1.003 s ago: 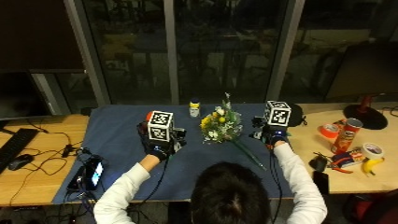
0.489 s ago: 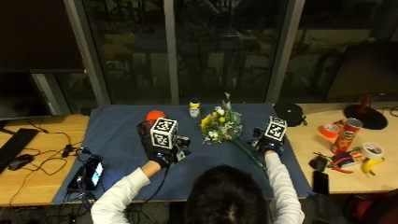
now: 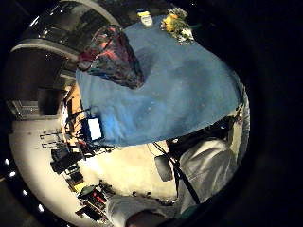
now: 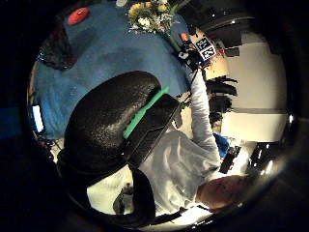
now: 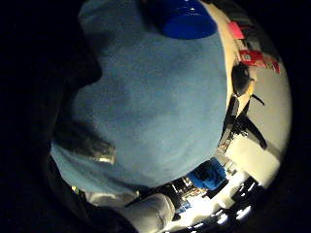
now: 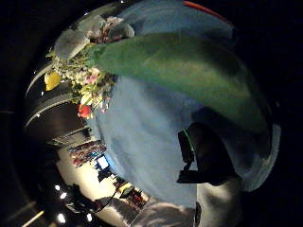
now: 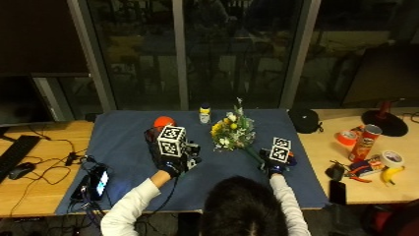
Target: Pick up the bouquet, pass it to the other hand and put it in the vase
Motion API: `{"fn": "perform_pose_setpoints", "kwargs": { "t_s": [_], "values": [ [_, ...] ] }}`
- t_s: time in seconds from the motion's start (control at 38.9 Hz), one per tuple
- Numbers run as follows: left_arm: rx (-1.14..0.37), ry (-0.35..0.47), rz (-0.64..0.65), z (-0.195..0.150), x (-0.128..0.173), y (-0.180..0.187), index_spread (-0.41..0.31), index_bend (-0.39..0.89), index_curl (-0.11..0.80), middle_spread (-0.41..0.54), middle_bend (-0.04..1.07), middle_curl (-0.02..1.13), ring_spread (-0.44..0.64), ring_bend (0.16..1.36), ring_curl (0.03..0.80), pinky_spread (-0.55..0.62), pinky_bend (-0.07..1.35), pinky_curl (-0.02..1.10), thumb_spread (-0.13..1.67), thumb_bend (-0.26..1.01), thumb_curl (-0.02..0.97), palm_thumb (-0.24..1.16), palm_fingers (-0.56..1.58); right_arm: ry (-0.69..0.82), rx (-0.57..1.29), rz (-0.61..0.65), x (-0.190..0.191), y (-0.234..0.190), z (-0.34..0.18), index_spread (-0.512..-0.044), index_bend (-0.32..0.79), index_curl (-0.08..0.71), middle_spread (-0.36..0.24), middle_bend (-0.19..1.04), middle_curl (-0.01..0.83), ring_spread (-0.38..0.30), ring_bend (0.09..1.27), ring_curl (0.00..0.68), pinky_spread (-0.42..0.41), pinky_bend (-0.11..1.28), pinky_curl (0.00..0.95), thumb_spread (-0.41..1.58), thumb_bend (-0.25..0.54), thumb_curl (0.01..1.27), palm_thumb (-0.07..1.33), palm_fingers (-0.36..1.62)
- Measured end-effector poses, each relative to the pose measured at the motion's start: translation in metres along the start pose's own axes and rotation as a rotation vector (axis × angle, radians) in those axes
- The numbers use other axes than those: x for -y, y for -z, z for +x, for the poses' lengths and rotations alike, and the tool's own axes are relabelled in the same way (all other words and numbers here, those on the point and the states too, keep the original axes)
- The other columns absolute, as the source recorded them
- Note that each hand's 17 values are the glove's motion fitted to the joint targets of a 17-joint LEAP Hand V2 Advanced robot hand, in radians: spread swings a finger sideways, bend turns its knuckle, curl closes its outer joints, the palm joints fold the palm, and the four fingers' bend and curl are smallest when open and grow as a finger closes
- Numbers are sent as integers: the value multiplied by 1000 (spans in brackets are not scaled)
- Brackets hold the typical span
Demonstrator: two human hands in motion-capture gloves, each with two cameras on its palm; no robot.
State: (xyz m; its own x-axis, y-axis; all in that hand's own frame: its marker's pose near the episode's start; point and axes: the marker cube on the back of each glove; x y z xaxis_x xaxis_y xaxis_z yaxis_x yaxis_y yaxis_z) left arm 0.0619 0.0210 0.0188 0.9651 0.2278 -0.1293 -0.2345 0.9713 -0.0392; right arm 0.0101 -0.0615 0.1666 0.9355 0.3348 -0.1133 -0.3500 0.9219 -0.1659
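Right hand (image 7: pixel 274 165) low on the blue tablecloth (image 7: pixel 124 135), right at the bouquet's green stem end (image 6: pixel 189 71); whether its fingers clamp the stems, cannot tell. Left hand (image 7: pixel 175 162) hovers nearby, finger state unclear. Bouquet (image 7: pixel 233 133) lies mid-table, blooms pointing away. Likely light, floppy, with crushable heads, so hold the bundled stems. Dark vase (image 3: pixel 111 56) and small bottle (image 7: pixel 205 113) stand farther back.

Right hand (image 7: pixel 278 164) fingers and any contact with the bouquet (image 7: pixel 234 135) stems, hidden under the glove.
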Motion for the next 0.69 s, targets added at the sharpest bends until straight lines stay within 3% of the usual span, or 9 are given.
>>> {"fn": "perform_pose_setpoints", "kwargs": {
  "t_s": [0.13,0.15,0.26,0.28,0.41,0.54,0.62,0.69],
  "values": [
    [-8,1,-13,3,0,-3,6,122,290,267,143,201,179,701,353,198,503,405,1068,-22,254,28,218,2,-34,29,3,-2,-5,-185,118,139,-75,328,429,-150,639,401,-149,642,368,1051,45,359,761,1017],
    [-9,0,-18,3,0,-4,7,124,289,268,145,201,180,705,353,199,506,405,1068,-22,254,28,216,2,-21,24,4,-3,-6,-183,197,170,-78,282,419,-157,614,401,-181,661,380,1049,56,363,791,1084],
    [-15,2,-47,2,2,-12,9,128,284,273,150,204,181,716,353,199,518,405,1068,-22,256,27,209,-19,114,3,7,-10,-7,-191,228,228,-93,236,425,-173,630,427,-223,651,396,1040,71,380,867,1202],
    [-17,1,-59,2,3,-15,9,128,284,273,152,205,182,719,352,199,520,404,1068,-22,256,27,207,-40,143,9,8,-11,-5,-206,257,245,-105,276,443,-180,645,437,-221,647,403,1032,75,390,887,1297],
    [-20,2,-119,0,6,-28,15,130,281,283,151,208,186,726,349,199,534,404,1068,-22,258,27,196,-91,204,122,16,-10,0,-222,270,295,-146,394,492,-201,680,460,-241,663,424,1007,75,419,948,1410],
    [-37,-1,-138,1,9,-33,17,131,279,294,153,210,189,731,347,203,548,403,1075,-17,261,37,185,-76,301,245,20,-3,-3,-233,240,328,-171,549,548,-206,836,505,-250,645,436,1033,55,403,960,1501],
    [-112,-22,-159,4,13,-34,20,130,276,299,154,211,196,736,346,204,556,403,1082,-15,263,45,179,-35,415,315,15,8,-14,-232,262,355,-175,626,580,-207,883,526,-248,672,450,1041,40,396,962,1502],
    [-280,-70,-197,9,21,-41,21,133,275,302,158,213,200,737,344,205,560,401,1087,-15,264,53,177,38,523,429,10,23,-27,-228,341,392,-174,684,605,-200,895,538,-242,675,458,1039,-1,380,924,1510]
  ]
}}
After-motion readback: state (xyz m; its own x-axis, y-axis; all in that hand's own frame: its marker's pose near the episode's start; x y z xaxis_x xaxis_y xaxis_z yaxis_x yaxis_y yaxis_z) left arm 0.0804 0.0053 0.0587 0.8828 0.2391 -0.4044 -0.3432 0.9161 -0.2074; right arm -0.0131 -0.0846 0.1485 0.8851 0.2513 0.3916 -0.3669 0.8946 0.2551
